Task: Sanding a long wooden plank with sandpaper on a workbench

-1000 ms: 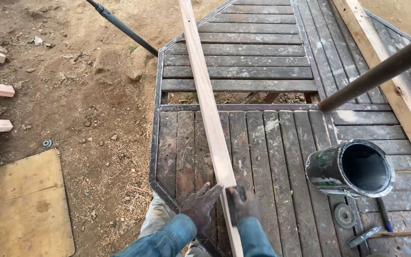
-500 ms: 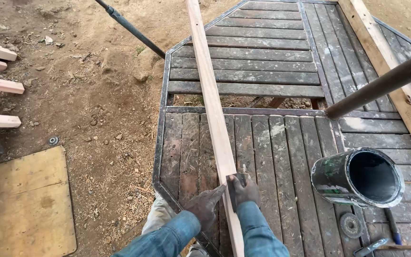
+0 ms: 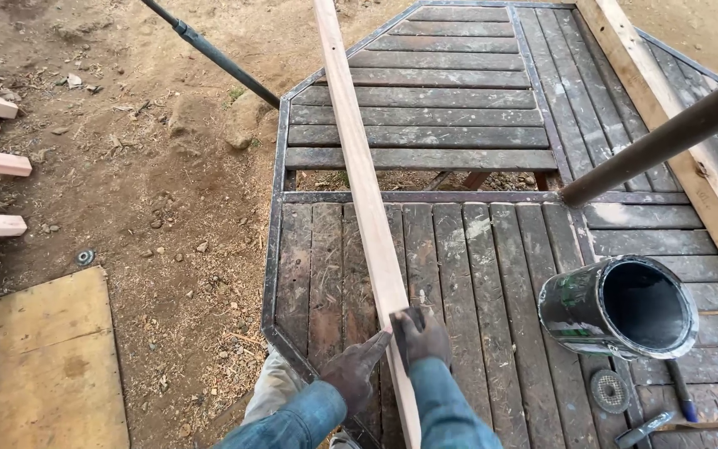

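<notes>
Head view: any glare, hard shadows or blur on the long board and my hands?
Head view: soft, even daylight, no glare or hard shadows; long board sharp; left hand and right hand crisp; dark pole near the lens looks slightly soft.

Our denim-sleeved arms reach forward close together, the gloved left hand [image 3: 352, 372] with its fingers stretched forward and the gloved right hand [image 3: 421, 334] curled shut in a grip.

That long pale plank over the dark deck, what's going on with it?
A person in dark work gloves and denim sleeves grips the long pale wooden plank near its close end, left hand and right hand on either side. It stretches away over the dark slatted wooden platform. An open, dark metal paint can sits to the right.
</notes>
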